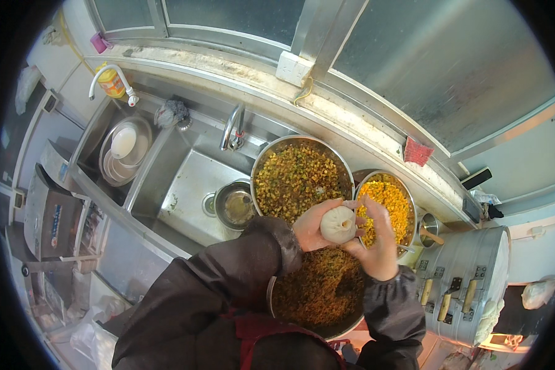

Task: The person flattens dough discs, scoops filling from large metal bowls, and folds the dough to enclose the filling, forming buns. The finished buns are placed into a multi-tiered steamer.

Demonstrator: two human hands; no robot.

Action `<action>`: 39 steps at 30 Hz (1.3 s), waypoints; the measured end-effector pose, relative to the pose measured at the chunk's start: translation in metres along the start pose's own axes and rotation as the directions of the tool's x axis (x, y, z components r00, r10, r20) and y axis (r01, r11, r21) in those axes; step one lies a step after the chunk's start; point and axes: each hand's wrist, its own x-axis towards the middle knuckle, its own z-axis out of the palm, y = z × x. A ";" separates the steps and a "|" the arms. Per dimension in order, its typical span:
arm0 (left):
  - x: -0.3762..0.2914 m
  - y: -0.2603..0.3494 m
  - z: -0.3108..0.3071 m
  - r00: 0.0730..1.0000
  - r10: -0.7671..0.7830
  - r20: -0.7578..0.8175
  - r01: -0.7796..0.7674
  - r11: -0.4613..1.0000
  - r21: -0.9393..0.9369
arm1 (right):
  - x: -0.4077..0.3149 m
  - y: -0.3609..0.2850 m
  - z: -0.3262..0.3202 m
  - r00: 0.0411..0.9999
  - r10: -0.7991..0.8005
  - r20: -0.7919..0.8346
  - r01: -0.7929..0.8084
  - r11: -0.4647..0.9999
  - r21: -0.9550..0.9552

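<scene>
A pleated bun of white dough (337,225) rests in my left hand (308,227), its top gathered around a small opening. My right hand (380,249) curves about the bun's right side with thumb and fingers apart; whether it touches the dough is hard to tell. Below both hands is a pan of dark minced filling (312,296). Diced brown and green filling (300,178) fills a large perforated metal bowl (350,167) beyond my left hand. Behind my right hand, chopped yellow filling (397,208) lies in a smaller metal bowl (414,209).
Stacked metal steamers (467,245) with wooden handles stand at the right, near a small metal cup (428,224). Leftward is a steel sink (185,185) with a faucet (229,129), a metal pot (235,206) and a basin of dishes (122,147). A windowsill (240,71) runs behind.
</scene>
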 end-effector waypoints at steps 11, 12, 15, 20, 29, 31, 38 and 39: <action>0.003 -0.043 -0.024 0.999 0.042 -0.016 -0.044 0.983 -0.178 | -0.029 0.038 0.065 0.949 -0.191 -0.251 0.163 0.978 -0.127; 0.000 -0.068 -0.042 0.977 0.211 0.039 -0.202 0.965 -0.164 | -0.031 0.037 0.073 0.934 -0.175 -0.311 0.155 0.984 -0.088; -0.016 -0.076 -0.002 0.842 0.537 -0.061 -0.411 0.709 0.573 | -0.032 0.034 0.083 0.890 -0.137 -0.436 0.100 0.989 -0.106; -0.016 -0.069 -0.025 0.987 0.161 0.025 -0.157 0.980 -0.124 | -0.036 0.023 0.091 0.868 -0.124 -0.482 0.091 0.992 -0.092; -0.024 -0.017 0.001 0.989 -0.146 -0.039 0.118 0.907 -0.405 | -0.026 0.033 0.064 0.965 -0.179 -0.191 0.185 0.983 0.018; -0.025 -0.003 0.002 0.977 -0.201 0.066 0.211 0.928 -0.306 | -0.018 0.035 0.053 0.981 -0.186 0.048 0.183 0.981 0.061; -0.039 -0.027 -0.003 0.921 0.380 -0.084 -0.301 0.832 0.465 | -0.033 0.019 0.086 0.929 -0.079 -0.362 0.079 0.997 -0.015; -0.038 -0.028 -0.001 0.971 0.215 -0.101 -0.196 0.966 0.169 | -0.036 0.021 0.088 0.932 -0.095 -0.350 0.087 0.995 -0.040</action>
